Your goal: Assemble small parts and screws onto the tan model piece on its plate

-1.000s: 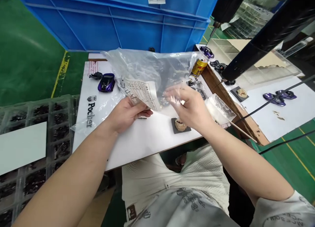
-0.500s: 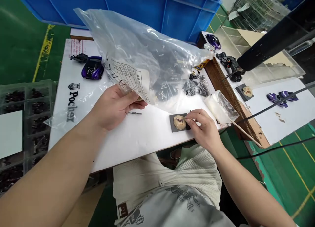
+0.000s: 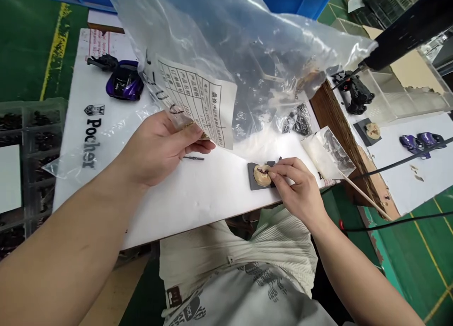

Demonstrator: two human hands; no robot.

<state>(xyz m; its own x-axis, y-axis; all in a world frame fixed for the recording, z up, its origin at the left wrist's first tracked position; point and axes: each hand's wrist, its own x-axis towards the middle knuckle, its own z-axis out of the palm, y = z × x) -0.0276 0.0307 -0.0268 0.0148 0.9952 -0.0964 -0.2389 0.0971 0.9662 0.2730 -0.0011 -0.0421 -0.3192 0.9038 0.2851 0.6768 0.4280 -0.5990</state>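
Note:
My left hand [image 3: 164, 144] is closed on the lower corner of a large clear plastic bag [image 3: 198, 38] with a printed paper label [image 3: 212, 104]. Small brassy bits show in the bag's corner under my thumb. My right hand [image 3: 297, 187] is in a pinch over a round tan lump [image 3: 262, 176] stuck on a dark grey block [image 3: 252, 179]. Small dark pieces sit in the lump's hollow at my fingertips; whatever is between the fingers is too small to make out. A thin dark driver bit [image 3: 194, 158] lies beside my left hand.
A purple toy car body [image 3: 126, 80] sits at the left of the white board. To the right are a small bag [image 3: 329, 151], a wooden stick [image 3: 366, 196] and a hanging black power screwdriver [image 3: 399, 33]. Sorting trays [image 3: 38, 151] of dark parts stand at far left.
The view has shifted, and the plastic bag spreads wider and nearer, with its label turned more toward me. My right hand stays pinched at the tan lump.

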